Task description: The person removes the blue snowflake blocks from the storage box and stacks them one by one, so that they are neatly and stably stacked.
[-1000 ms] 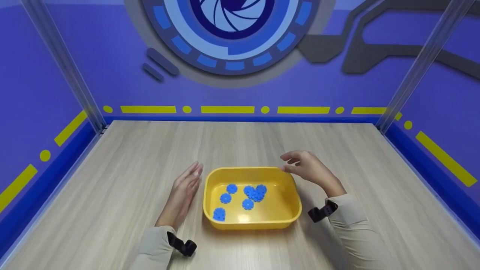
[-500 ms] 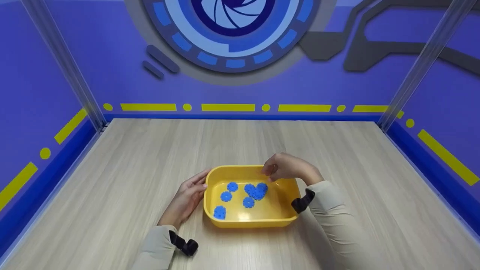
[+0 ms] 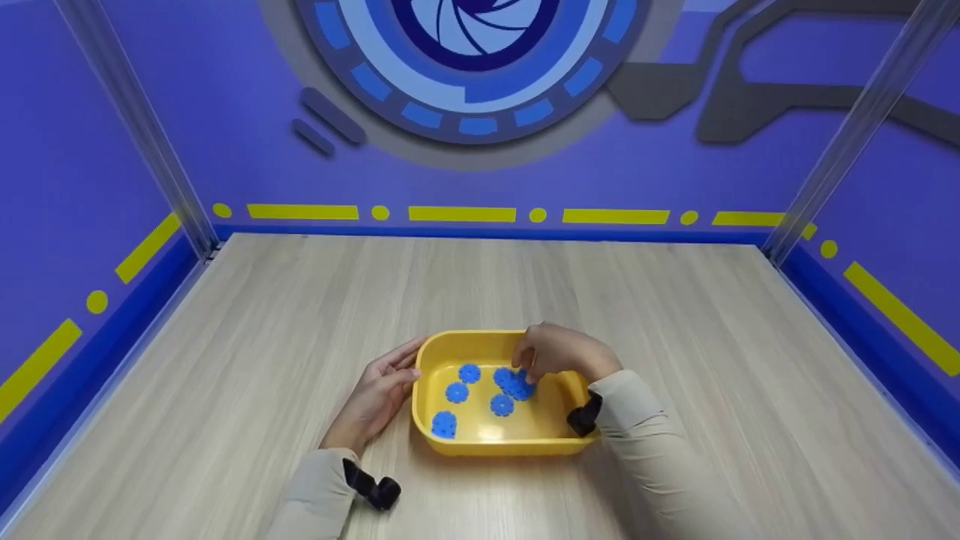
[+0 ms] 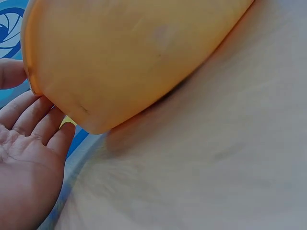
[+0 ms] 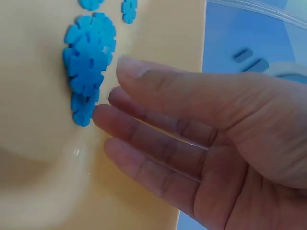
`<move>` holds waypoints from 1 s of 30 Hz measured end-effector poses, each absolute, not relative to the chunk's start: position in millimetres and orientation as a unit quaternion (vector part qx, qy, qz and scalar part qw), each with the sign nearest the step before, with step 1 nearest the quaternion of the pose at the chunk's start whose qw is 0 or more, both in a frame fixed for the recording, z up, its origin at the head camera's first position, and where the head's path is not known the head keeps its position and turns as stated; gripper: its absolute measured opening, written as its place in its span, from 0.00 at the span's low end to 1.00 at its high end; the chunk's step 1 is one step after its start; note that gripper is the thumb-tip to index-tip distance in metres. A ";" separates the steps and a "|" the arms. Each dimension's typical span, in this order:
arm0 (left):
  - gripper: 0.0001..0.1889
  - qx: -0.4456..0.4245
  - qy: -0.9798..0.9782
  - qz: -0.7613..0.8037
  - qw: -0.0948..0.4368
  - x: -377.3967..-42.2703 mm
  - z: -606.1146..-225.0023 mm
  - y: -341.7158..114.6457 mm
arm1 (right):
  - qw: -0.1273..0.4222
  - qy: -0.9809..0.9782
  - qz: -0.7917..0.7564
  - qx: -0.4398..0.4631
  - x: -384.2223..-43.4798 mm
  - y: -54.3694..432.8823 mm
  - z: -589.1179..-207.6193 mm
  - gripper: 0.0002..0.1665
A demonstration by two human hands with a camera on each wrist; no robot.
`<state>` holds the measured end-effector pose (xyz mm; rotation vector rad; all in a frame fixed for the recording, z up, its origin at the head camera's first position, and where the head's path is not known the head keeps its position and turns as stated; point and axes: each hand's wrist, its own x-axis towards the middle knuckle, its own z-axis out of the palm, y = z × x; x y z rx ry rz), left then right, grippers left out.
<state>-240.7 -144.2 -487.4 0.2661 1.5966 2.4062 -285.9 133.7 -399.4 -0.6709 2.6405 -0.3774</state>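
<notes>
A shallow yellow plastic bin stands on the table in the head view. Several blue notched discs, like snowflake building pieces, lie in it, some overlapping in a small heap. My left hand grips the bin's left rim; in the left wrist view its thumb is over the rim and its fingers lie against the outer wall. My right hand reaches over the far right rim into the bin. Seen from the right wrist, its fingers are loosely bent and apart, fingertips right beside the heap, nothing between them.
The bin sits near the front middle of a wood-grain table. Blue printed panels with clear corner posts close off the back and sides. Each wrist wears a black camera mount.
My left hand has come rightward onto the bin's rim and taken hold of it. My right hand has moved left and down from the back right corner into the bin, up to the heap.
</notes>
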 end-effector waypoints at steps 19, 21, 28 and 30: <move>0.34 0.087 0.556 0.818 0.119 -240.4 -488.0 -144.9 | 0.156 0.950 -0.103 -0.251 -282.9 132.6 -410.2 0.19; 0.34 0.088 0.558 0.817 0.118 -239.8 -487.7 -144.7 | 0.155 0.952 -0.096 -0.247 -281.7 131.7 -410.3 0.19; 0.34 0.089 0.560 0.816 0.116 -240.8 -487.3 -143.8 | 0.146 0.953 -0.079 -0.255 -277.5 129.4 -411.2 0.16; 0.34 0.085 0.558 0.818 0.116 -240.9 -487.2 -143.7 | 0.145 0.953 -0.068 -0.259 -276.5 128.5 -411.6 0.15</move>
